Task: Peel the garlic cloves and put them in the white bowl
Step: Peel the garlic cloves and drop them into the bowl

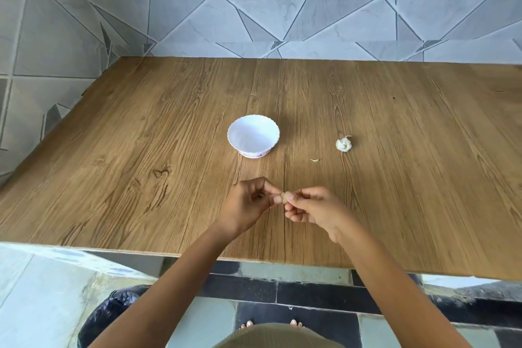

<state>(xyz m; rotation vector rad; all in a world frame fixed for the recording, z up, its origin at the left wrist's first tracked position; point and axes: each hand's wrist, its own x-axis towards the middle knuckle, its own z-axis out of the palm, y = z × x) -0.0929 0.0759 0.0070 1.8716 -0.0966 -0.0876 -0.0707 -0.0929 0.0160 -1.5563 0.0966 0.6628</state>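
So this was right in the peeling step: both hands were up close together over the near part of the wooden table (141,135), with one garlic clove (285,196) pinched between them. The left hand (248,203) gripped it with thumb and forefinger from one side, and the right hand (313,210) had its fingertips on the other end, looking like it was picking at the skin. Couldn't really tell how much skin was off, the clove was tiny and mostly covered by fingers. The white bowl (253,133) sat further back, a bit left of centre, and looked empty to me. The rest of the garlic bulb (344,144) was off to the right of the bowl, well apart from it, with a little scrap of skin (314,160) lying between them. Next move, I'd guess, was getting the skin fully off, then reaching forward to drop the clove in the bowl.
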